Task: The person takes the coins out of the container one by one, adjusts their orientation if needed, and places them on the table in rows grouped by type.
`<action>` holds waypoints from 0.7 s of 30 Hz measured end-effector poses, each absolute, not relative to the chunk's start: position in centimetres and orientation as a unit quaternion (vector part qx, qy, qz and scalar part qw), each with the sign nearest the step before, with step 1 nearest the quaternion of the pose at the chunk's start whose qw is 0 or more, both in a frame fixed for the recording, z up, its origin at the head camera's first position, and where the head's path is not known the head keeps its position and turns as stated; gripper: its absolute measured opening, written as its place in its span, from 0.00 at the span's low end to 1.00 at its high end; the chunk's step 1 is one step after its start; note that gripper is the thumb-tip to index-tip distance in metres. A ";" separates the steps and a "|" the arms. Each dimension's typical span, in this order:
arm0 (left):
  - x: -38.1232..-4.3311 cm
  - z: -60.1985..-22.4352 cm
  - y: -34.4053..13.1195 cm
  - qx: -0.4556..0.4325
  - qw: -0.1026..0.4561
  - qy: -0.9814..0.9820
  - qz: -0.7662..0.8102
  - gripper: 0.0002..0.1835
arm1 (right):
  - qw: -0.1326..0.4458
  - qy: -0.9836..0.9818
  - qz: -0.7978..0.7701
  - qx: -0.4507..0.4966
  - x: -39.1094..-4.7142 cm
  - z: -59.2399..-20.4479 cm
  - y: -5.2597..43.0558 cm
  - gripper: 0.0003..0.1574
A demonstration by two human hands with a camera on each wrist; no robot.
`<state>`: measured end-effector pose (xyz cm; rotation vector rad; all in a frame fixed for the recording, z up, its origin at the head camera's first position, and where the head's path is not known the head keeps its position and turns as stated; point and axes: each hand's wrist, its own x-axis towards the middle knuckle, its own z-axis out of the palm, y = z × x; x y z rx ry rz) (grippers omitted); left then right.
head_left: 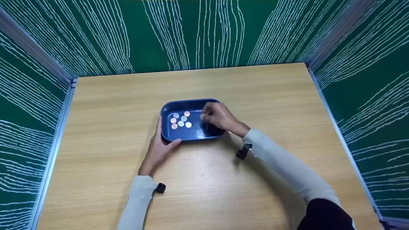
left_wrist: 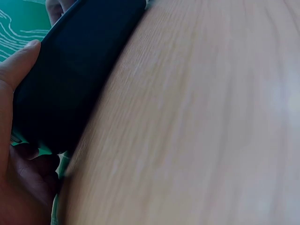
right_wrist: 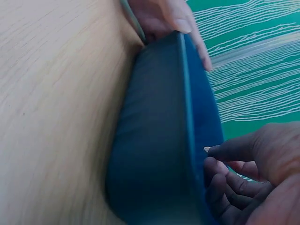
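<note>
A dark blue rectangular tray [head_left: 204, 138] stands on the wooden table. Several coins [head_left: 181, 123], some silver and some copper-coloured, lie flat in its left half. My left hand [head_left: 159, 147] grips the tray's near left corner, thumb over the near rim and fingers along the left side. In the left wrist view that thumb [left_wrist: 28, 56] rests at the tray's edge, with the other fingers curled lower down. Over the tray's right half, my right hand [head_left: 219, 115] pinches a coin [right_wrist: 207, 149] between thumb and fingertips. Its fingers dip inside the tray wall in the right wrist view.
The wooden table [head_left: 204, 191] stretches around the tray on all sides. Green panels with white wavy lines [head_left: 211, 38] stand at the back, left and right, framed by metal posts [head_left: 332, 32]. A small shiny thing [head_left: 230, 132] shows below the right wrist.
</note>
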<state>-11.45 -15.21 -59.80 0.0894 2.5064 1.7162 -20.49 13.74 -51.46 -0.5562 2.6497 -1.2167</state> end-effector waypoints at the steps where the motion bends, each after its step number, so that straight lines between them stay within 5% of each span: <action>1: -11.5 -59.8 -15.2 0.029 0.051 0.824 0.564 0.65 | 0.089 0.888 -0.412 -0.183 -20.4 -51.2 14.0 0.06; 21: -11.5 -59.6 -15.2 0.041 0.034 0.827 0.559 0.66 | 0.049 0.871 -0.473 -0.121 -19.3 -50.4 20.1 0.06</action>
